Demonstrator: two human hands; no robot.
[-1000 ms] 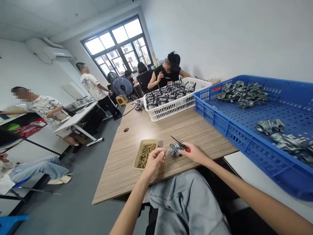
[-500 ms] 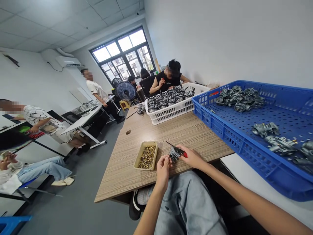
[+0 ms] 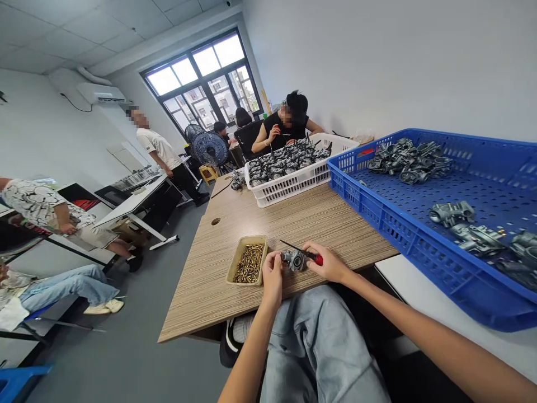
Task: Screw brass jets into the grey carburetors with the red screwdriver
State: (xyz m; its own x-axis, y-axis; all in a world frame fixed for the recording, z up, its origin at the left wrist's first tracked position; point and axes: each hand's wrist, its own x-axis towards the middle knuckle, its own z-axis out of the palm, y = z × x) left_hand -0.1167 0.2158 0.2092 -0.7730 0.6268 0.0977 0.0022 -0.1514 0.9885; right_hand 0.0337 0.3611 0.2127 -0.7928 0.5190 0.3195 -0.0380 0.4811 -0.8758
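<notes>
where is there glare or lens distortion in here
Head view: upper window panes look washed out, pale sheen on the wooden tabletop beyond the tub; head view: wide-angle distortion seems to stretch the blue crate toward the right edge.

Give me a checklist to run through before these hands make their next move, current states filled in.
1. Left hand at the metal part: ok, fingertips at its left end.
2. Red-handled tool in the right hand: ok, handle held there.
3. Tool's tip on the metal part: not ok, the dark shaft points past it, up and to the left.
4. Small brass-coloured piece between the left fingertips: cannot tell, too small and partly hidden.
5. Tan tub near the left hand, stocked: ok, brass-coloured pieces inside.
</notes>
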